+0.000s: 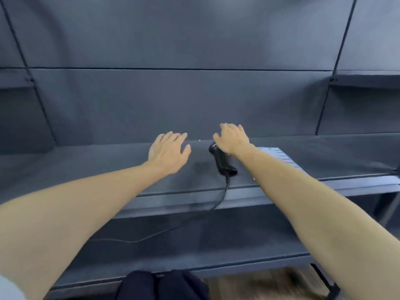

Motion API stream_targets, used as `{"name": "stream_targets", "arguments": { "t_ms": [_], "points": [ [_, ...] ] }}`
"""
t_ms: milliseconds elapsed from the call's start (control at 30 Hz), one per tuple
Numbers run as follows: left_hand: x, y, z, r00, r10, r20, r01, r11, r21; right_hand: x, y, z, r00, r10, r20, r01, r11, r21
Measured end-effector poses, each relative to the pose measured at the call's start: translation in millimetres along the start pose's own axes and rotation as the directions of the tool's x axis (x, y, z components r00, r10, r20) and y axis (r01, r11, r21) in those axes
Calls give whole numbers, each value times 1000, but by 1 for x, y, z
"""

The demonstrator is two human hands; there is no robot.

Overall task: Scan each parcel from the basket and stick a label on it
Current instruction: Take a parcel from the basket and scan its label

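I'm looking at a big dark grey padded wall [194,40] that fills the whole upper view, with shelf brackets off to each side. Below it runs the dark table [86,165], and under that a lower shelf [216,245] in the same grey. Both my forearms reach out over the table. My left hand [167,153] hovers palm down near the middle, its grip spread and relaxed, holding nothing. My right hand [232,137] is just beside it, fingers loosely curved over the head of the black scanner [223,162]; I can't tell whether that grip actually touches it. The scanner lies on the table, handle toward me, and its black cable [173,228] drops over the front edge and loops across the lower shelf. A label sheet [283,158], pale with blue rows, lies flat on the table under my right forearm. No parcel or basket in my view.
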State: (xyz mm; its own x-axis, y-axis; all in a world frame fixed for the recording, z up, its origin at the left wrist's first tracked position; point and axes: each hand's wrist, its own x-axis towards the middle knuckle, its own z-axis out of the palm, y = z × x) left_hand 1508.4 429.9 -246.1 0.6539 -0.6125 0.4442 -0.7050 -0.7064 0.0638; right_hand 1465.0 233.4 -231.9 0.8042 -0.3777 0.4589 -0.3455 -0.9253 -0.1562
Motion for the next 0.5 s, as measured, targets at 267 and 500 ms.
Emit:
{"name": "stream_targets", "arguments": {
  "t_ms": [267, 500],
  "points": [
    [-59, -122, -26, 940, -341, 23, 333, 928, 168, 2, -164, 33, 951, -283, 126, 269, 956, 113],
    [-140, -179, -35, 836, -541, -86, 547, 814, 197, -47, -275, 50, 845, -501, 186, 436, 848, 301]
  ]
}}
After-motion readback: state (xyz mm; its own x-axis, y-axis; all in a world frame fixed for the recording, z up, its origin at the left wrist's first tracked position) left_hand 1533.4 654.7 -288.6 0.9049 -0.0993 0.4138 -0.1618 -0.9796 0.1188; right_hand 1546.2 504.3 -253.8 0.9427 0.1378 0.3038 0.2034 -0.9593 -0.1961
